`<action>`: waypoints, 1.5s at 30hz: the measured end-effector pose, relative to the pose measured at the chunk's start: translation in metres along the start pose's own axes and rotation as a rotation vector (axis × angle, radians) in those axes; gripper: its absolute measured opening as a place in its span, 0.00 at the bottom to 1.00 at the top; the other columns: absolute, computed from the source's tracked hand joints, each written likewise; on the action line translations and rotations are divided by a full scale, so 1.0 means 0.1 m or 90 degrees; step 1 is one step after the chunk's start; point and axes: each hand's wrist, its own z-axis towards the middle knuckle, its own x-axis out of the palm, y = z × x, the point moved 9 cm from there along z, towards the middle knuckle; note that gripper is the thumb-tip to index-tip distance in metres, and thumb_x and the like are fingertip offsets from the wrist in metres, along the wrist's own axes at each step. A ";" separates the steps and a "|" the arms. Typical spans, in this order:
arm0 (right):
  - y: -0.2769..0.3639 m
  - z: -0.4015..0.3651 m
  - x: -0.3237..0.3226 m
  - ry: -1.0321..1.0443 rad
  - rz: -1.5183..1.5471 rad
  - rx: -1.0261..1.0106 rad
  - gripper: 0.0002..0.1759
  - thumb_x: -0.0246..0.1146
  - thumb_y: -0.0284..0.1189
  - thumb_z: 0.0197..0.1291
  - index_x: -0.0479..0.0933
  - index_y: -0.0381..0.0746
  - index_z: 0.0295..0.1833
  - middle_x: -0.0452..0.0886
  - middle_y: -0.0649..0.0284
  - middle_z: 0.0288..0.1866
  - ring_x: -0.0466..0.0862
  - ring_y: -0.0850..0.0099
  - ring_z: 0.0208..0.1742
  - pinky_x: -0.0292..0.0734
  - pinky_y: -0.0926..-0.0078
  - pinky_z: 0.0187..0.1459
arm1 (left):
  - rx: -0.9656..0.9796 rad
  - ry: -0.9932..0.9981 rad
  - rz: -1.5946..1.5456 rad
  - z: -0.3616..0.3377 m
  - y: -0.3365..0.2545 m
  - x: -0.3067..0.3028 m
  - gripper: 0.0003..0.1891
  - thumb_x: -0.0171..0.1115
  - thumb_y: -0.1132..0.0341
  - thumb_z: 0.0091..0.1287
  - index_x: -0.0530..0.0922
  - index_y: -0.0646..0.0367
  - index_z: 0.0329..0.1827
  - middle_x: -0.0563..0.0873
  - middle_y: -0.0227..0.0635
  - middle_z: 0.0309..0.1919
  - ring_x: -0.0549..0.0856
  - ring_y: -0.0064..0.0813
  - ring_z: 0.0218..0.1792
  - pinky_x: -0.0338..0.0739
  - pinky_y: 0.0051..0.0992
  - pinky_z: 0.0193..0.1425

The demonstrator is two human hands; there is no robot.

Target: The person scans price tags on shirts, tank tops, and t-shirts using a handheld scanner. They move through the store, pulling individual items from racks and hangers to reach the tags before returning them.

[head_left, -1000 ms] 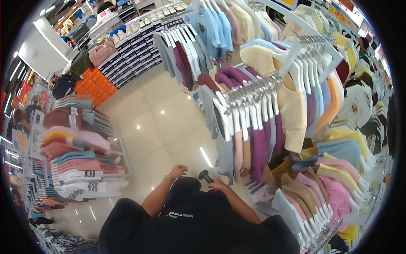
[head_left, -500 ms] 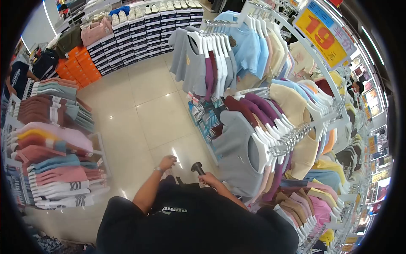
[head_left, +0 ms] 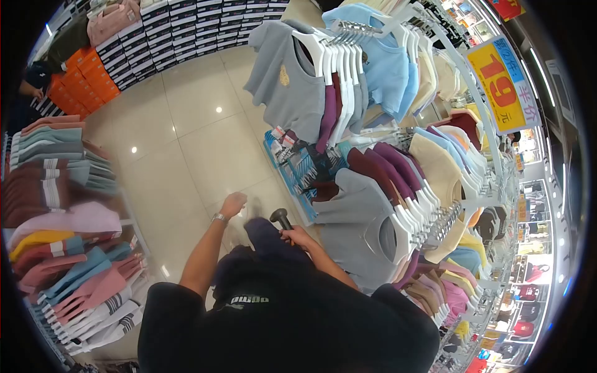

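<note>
My left hand [head_left: 234, 205], with a watch at the wrist, hangs over the tiled floor, its fingers curled; nothing can be made out in it. My right hand [head_left: 296, 237] is wrapped round the handle of a dark tool with a round, flat head [head_left: 280, 216], held in front of my dark trousers. Just right of that hand hangs a grey shirt [head_left: 354, 227] on a white hanger, not touched by the fingers.
Racks of shirts [head_left: 429, 161] fill the right side under a price sign [head_left: 504, 85]. Another clothes rack [head_left: 68, 217] stands at the left. Shoe boxes [head_left: 180, 37] and orange boxes [head_left: 84, 81] are stacked ahead. A person's hand [head_left: 38, 94] shows at the far left.
The view has shifted with my walking; the left rack and shoe boxes sit nearer the frame's edges. One leg now shows forward below my hands. My right hand still grips the tool.
</note>
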 end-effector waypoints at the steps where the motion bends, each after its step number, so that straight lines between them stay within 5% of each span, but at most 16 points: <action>1: 0.02 0.04 -0.03 -0.003 -0.021 0.018 0.15 0.63 0.33 0.57 0.80 0.32 0.45 0.83 0.62 0.35 0.81 0.75 0.35 0.74 0.79 0.36 | 0.012 0.024 0.023 0.11 -0.04 0.06 0.13 0.58 0.65 0.68 0.79 0.60 0.51 0.87 0.34 0.41 0.85 0.25 0.37 0.79 0.25 0.34; 5: 0.16 0.36 -0.18 -0.015 -0.085 0.063 0.17 0.63 0.34 0.56 0.80 0.32 0.45 0.83 0.62 0.34 0.79 0.75 0.31 0.71 0.78 0.33 | 0.092 -0.007 0.119 0.59 -0.39 0.11 0.14 0.60 0.65 0.66 0.80 0.63 0.50 0.87 0.36 0.40 0.86 0.26 0.37 0.80 0.26 0.41; 10: 0.61 0.76 -0.46 -0.058 -0.004 0.060 0.12 0.64 0.33 0.53 0.78 0.33 0.33 0.76 0.64 0.21 0.71 0.76 0.16 0.63 0.75 0.20 | 0.195 -0.032 0.253 1.00 -1.34 0.04 0.16 0.62 0.64 0.63 0.80 0.62 0.50 0.87 0.42 0.40 0.87 0.34 0.37 0.80 0.31 0.48; 15: 0.86 0.99 -0.74 -0.078 0.060 0.068 0.12 0.64 0.34 0.52 0.76 0.36 0.29 0.74 0.65 0.21 0.71 0.78 0.18 0.63 0.76 0.21 | 0.167 -0.031 0.361 1.68 -1.93 0.12 0.20 0.64 0.62 0.60 0.77 0.60 0.54 0.85 0.47 0.46 0.84 0.43 0.48 0.78 0.37 0.54; 18: 0.66 1.08 -0.91 -0.112 0.049 0.096 0.14 0.65 0.35 0.52 0.78 0.34 0.30 0.75 0.65 0.22 0.73 0.76 0.20 0.65 0.74 0.23 | 0.176 -0.057 0.483 2.08 -2.15 0.27 0.30 0.68 0.57 0.56 0.71 0.58 0.60 0.78 0.50 0.54 0.78 0.51 0.55 0.76 0.44 0.57; 22: 0.08 1.17 -1.07 -0.158 0.128 0.136 0.15 0.66 0.36 0.47 0.79 0.32 0.29 0.78 0.62 0.23 0.77 0.71 0.21 0.66 0.70 0.24 | 0.116 -0.065 0.529 2.39 -2.44 0.42 0.36 0.72 0.50 0.49 0.72 0.57 0.60 0.77 0.48 0.56 0.76 0.49 0.59 0.76 0.46 0.58; 26: -0.32 0.99 -1.15 -0.176 0.108 0.178 0.14 0.65 0.36 0.49 0.79 0.33 0.28 0.78 0.60 0.22 0.77 0.71 0.22 0.66 0.70 0.24 | 0.092 -0.029 0.557 2.62 -2.40 0.50 0.26 0.69 0.55 0.50 0.80 0.56 0.51 0.82 0.46 0.51 0.80 0.49 0.55 0.78 0.45 0.55; 32: 0.01 0.61 -1.02 -0.240 0.176 0.173 0.14 0.65 0.35 0.49 0.79 0.32 0.26 0.76 0.62 0.19 0.74 0.72 0.19 0.66 0.73 0.22 | 0.160 0.077 0.372 2.94 -1.92 0.39 0.23 0.67 0.55 0.54 0.83 0.64 0.46 0.88 0.45 0.35 0.88 0.45 0.38 0.82 0.39 0.43; 35: -0.03 0.64 -0.82 -0.248 0.190 0.172 0.15 0.65 0.35 0.51 0.78 0.32 0.26 0.75 0.66 0.19 0.72 0.74 0.17 0.63 0.73 0.20 | -0.122 0.261 0.157 2.86 -1.47 0.28 0.26 0.64 0.55 0.62 0.77 0.64 0.58 0.86 0.44 0.48 0.88 0.42 0.42 0.84 0.36 0.45; 36: 0.00 0.68 -0.75 -0.244 0.206 0.158 0.15 0.65 0.36 0.51 0.78 0.32 0.27 0.75 0.66 0.19 0.72 0.74 0.17 0.63 0.72 0.21 | -0.156 0.274 0.072 2.57 -1.72 0.20 0.27 0.62 0.56 0.65 0.73 0.71 0.59 0.85 0.45 0.45 0.89 0.37 0.40 0.86 0.34 0.42; 45: 0.92 0.78 -0.23 -0.201 0.170 0.121 0.17 0.64 0.34 0.56 0.79 0.29 0.41 0.83 0.60 0.33 0.82 0.72 0.29 0.75 0.77 0.31 | -0.204 0.345 -0.154 1.79 -1.71 -0.31 0.24 0.59 0.56 0.66 0.72 0.69 0.54 0.85 0.44 0.43 0.88 0.36 0.39 0.86 0.35 0.45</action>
